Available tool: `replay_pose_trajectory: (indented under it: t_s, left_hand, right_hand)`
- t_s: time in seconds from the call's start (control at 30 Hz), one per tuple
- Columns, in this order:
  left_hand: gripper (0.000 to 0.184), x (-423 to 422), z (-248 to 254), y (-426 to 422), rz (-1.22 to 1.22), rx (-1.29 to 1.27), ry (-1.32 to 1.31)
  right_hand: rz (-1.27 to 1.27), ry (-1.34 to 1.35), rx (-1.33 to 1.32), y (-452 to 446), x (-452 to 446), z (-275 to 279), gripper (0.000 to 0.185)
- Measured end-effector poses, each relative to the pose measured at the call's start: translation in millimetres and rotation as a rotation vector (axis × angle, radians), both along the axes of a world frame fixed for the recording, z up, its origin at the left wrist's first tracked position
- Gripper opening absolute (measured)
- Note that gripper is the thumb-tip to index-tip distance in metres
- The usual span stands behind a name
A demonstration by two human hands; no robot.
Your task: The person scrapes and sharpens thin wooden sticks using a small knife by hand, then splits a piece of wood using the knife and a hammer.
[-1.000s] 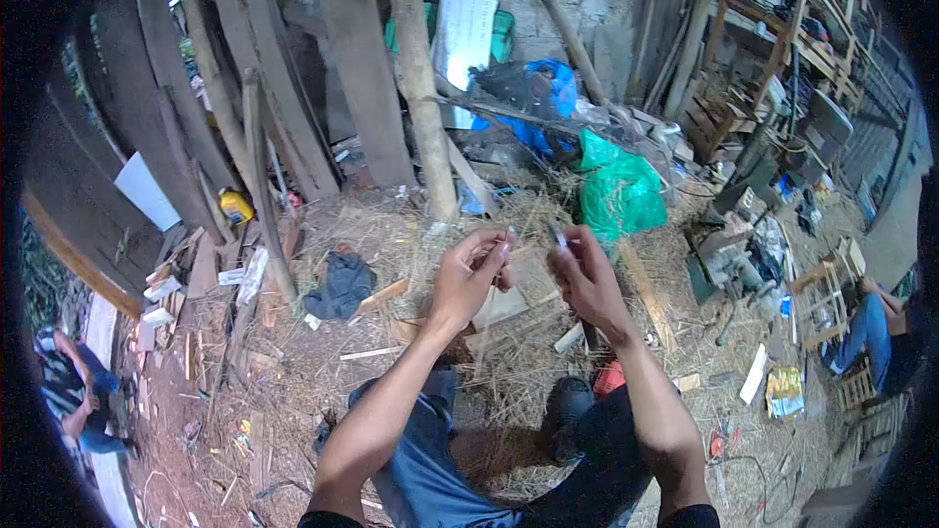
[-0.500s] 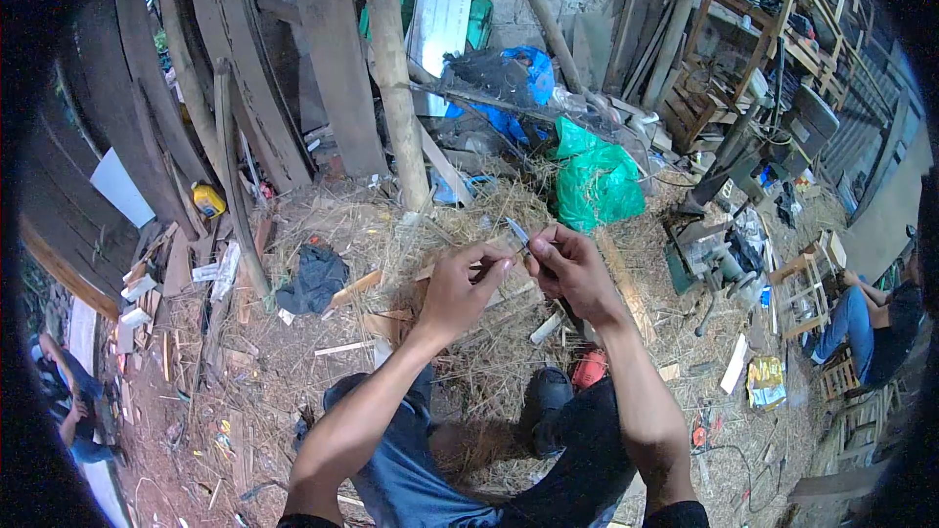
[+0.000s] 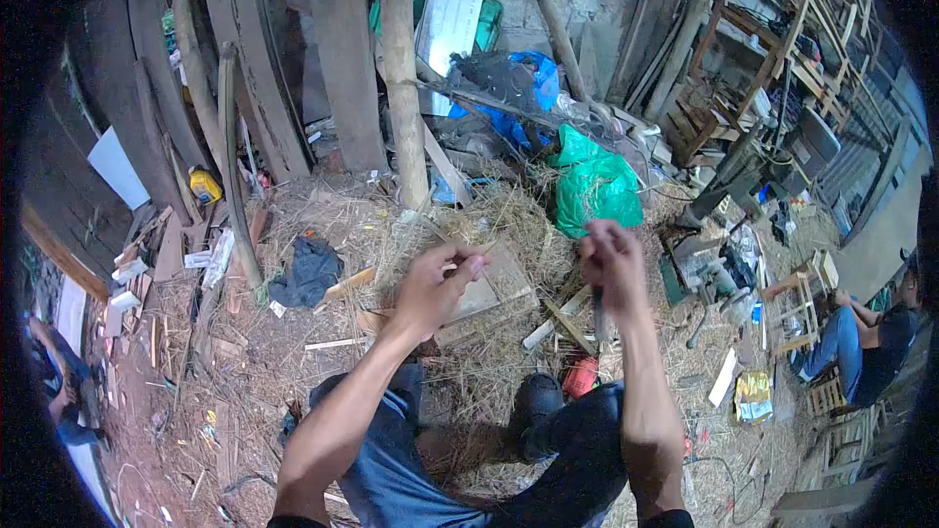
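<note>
My left hand [image 3: 437,286] is closed in a pinch, thumb against fingertips. What looks like a thin pale stick [image 3: 490,247] pokes up from the pinch, and most of it is hidden. To the right, my right hand [image 3: 615,262] is closed and smeared by motion, with a gap between it and my left hand. It grips a knife; the dark handle [image 3: 599,311] shows below the fist, and the blade is blurred. Beneath and between the hands, a flat wooden board [image 3: 507,279] lies on the straw-strewn ground.
A green plastic bag [image 3: 595,186] lies ahead, beside a wooden post [image 3: 399,78]. A red object [image 3: 580,377] is near my foot. Dark cloth [image 3: 306,274] and wood scraps lie left. A person [image 3: 866,332] sits at right, another [image 3: 61,381] at far left.
My right hand has moved right, away from my left, taking the knife with it. The blade showed between the hands before. My left hand stays pinched and has shifted slightly left.
</note>
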State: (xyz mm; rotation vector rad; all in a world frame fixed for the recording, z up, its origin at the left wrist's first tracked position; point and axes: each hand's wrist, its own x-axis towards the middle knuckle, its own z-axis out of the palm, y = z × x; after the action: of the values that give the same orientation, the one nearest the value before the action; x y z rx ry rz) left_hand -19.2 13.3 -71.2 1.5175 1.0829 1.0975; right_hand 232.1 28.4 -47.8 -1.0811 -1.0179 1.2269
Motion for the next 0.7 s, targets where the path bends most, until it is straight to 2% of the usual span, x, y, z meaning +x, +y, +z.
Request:
replay_pose_trajectory:
  t_s: [0.03, 0.1, 0.2, 0.3, 0.4, 0.47, 0.5, 0.57, 0.7]
  left_hand:
    - [0.019, 3.8, 8.9, -0.5, -0.002, -0.05, -0.006]
    - [0.02, 12.6, 11.8, -1.9, -0.001, -0.101, -0.015]
    - [0.02, 21.8, 6.2, -4.5, -0.036, 0.002, -0.089]
    - [0.021, 25.3, 3.5, -1.9, -0.017, 0.132, -0.006]
    - [0.022, 22.5, 4.6, -2.4, -0.04, 0.18, 0.058]
    - [0.022, 22.4, 14.0, -7.4, -0.088, 0.01, 0.039]
    - [0.022, 23.2, 11.4, -6.3, -0.09, 0.005, 0.039]
    - [0.02, 24.6, 5.3, -0.4, -0.074, 0.105, 0.042]
    - [0.019, 26.6, 4.1, 2.4, -0.054, 0.135, 0.065]
  right_hand:
    - [0.002, -0.003, -0.002, -7.8, -13.4, 8.6, 0.015]
    - [0.224, -0.032, -0.018, -20.1, -37.8, 23.3, 0.022]
    - [0.359, -0.043, 0.016, -20.1, -45.0, 17.1, 0.025]
    - [0.418, -0.021, 0.005, -16.1, -47.4, 10.4, 0.018]
    - [0.402, -0.004, -0.049, -12.7, -43.1, 7.0, 0.018]
    - [0.386, -0.003, -0.062, -10.9, -39.7, 6.3, 0.018]
    - [0.373, -0.009, -0.075, -10.7, -38.6, 5.8, 0.019]
    - [0.357, 0.008, -0.082, -8.4, -38.1, 5.8, 0.02]
    - [0.284, -0.005, -0.053, -3.7, -39.1, 1.4, 0.021]
